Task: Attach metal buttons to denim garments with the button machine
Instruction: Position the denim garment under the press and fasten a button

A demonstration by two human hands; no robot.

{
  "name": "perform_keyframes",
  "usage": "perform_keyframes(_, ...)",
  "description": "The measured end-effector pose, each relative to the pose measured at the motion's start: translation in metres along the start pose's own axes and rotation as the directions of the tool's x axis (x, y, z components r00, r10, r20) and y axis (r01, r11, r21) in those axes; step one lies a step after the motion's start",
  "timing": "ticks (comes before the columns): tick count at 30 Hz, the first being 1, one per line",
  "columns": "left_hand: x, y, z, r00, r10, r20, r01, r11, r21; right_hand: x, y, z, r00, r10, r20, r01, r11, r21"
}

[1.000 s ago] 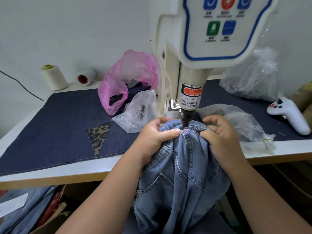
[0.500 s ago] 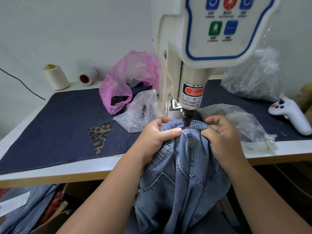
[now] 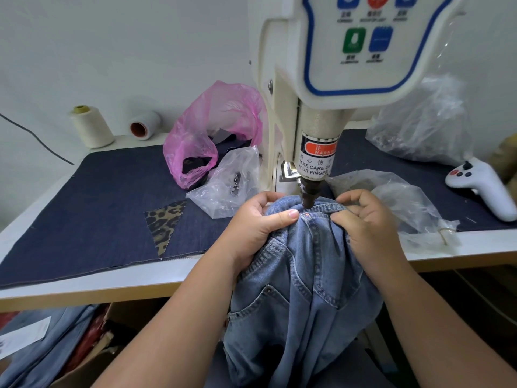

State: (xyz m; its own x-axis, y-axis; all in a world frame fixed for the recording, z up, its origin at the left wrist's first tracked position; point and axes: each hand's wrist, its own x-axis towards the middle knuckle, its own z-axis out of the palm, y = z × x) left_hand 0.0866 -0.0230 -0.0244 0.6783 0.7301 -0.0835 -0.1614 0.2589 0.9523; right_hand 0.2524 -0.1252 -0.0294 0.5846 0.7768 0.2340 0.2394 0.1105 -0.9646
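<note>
Light-blue stitched denim jeans [image 3: 302, 289], waistband bunched under the cream button machine's dark punch tip [image 3: 307, 196] at the table's near edge; left hand [image 3: 251, 225] and right hand [image 3: 369, 222] both clutch waistband folds.

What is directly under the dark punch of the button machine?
Under the punch lies the waistband of the blue jeans, gripped by the left hand and right hand on either side. The denim covers whatever is underneath it, so no button or die shows.
</note>
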Motion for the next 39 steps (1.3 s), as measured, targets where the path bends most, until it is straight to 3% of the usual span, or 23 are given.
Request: perform_keyframes(39,0.0019,-0.0021,-0.0004,0.999,0.015,0.04,-0.013,0.998,-0.063,0.0062,0.0026,-0.0003,0.999,0.038,0.028,-0.036,0.998,-0.043)
